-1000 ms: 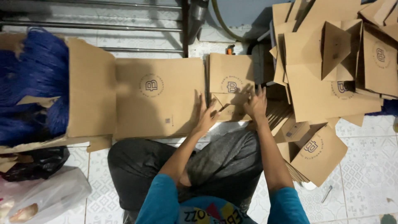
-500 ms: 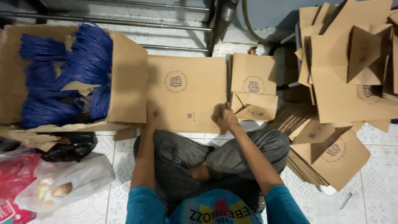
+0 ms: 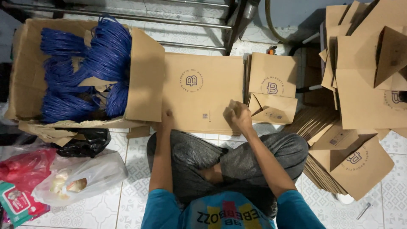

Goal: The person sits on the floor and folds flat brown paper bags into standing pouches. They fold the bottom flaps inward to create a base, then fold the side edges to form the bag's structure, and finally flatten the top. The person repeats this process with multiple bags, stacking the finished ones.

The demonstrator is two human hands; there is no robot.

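I sit cross-legged on a tiled floor with a flat brown paper bag lying in front of my knees. My left hand rests at the bag's near left corner, beside the flap of a big cardboard box; whether its fingers grip anything is hidden. My right hand is curled into a fist on the bag's near right edge. Just right of it lies a smaller folded brown bag with its bottom flap turned up.
The cardboard box at the left holds bundles of blue cord. Stacks of flat and opened brown bags fill the right side. Plastic bags, black, clear and red, lie at the near left. Metal rails run across the back.
My view has swung left, bringing the box of blue cord fully into sight. Both hands left the small folded bag and moved left to the large flat bag's near edge.
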